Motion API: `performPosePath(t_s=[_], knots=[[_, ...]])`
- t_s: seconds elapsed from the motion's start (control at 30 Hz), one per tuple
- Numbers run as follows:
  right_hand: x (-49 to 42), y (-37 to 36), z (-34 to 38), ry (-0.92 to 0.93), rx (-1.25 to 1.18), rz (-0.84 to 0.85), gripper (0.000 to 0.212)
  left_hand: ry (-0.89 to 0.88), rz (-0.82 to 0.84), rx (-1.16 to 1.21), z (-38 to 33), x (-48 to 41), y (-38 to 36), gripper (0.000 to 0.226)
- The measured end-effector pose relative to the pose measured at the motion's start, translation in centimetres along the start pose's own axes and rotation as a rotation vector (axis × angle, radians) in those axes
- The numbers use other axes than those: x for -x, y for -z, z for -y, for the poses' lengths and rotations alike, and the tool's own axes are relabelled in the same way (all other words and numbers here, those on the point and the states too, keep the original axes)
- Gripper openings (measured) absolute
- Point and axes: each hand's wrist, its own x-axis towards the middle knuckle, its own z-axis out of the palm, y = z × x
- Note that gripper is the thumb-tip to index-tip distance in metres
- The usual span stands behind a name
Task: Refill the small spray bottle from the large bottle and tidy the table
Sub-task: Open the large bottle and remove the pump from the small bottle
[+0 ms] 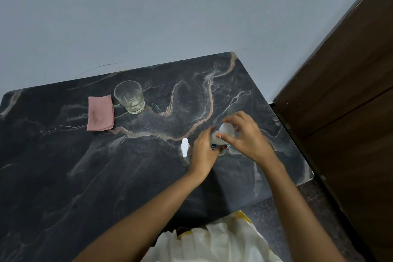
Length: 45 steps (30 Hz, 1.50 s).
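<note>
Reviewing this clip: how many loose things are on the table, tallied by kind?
Bottles: 2, a small spray bottle and a large bottle gripped by the left hand, its cap under the right hand
Glasses: 1, glass
Cloths: 1, pink cloth
Total: 4

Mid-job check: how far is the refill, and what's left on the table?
Nothing looks finished. In hand: left hand steadies the large bottle while right hand holds its cap at the top; on or off, can't tell. The spray bottle stands beside it, sprayer on. Left: pouring, then tidying cloth and glass.
</note>
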Motion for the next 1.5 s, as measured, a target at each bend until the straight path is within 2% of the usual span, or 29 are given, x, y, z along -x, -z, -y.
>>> performPosePath(t_s=[0.3, 0.57, 0.7, 0.8, 0.9, 1.0, 1.1, 1.2, 1.33, 1.43, 1.5], knots=[[-0.2, 0.3, 1.0, -0.048, 0.029, 0.027, 0.036, 0.011, -0.020, 0.007, 1.0, -0.6, -0.1, 0.046], [-0.2, 1.3, 1.5, 0.081, -0.009, 0.181, 0.037, 0.004, -0.014, 0.044, 1.2, -0.7, -0.2, 0.046], [-0.3, 1.8, 1.6, 0.043, -0.068, 0.235, 0.041, 0.006, -0.012, 0.046, 1.3, -0.8, -0.3, 0.043], [-0.3, 1.6, 1.5, 0.002, 0.001, 0.179, 0.037, 0.010, 0.011, 0.063, 1.4, -0.8, -0.3, 0.037], [-0.5, 1.6, 1.7, -0.042, 0.097, 0.120, 0.034, 0.001, 0.005, 0.042, 1.4, -0.7, -0.2, 0.041], [-0.6, 1.8, 1.9, 0.009, 0.096, 0.187, 0.026, 0.007, -0.001, 0.041, 1.4, -0.7, -0.3, 0.044], [-0.6, 2.0, 2.2, 0.022, 0.038, 0.264, 0.038, 0.012, -0.016, 0.069, 1.5, -0.8, -0.4, 0.041], [-0.5, 1.8, 2.3, 0.015, 0.055, 0.235, 0.032, 0.017, -0.008, 0.064, 1.5, -0.8, -0.4, 0.040], [-0.4, 1.6, 2.1, -0.054, 0.182, 0.184, 0.039, 0.016, 0.009, 0.054, 1.6, -0.7, -0.4, 0.039], [-0.5, 1.7, 2.2, -0.032, 0.141, 0.214, 0.034, 0.022, -0.008, 0.046, 1.5, -0.6, -0.4, 0.042], [-0.6, 1.8, 2.3, -0.003, 0.115, 0.242, 0.038, 0.027, -0.019, 0.045, 1.5, -0.6, -0.4, 0.043]])
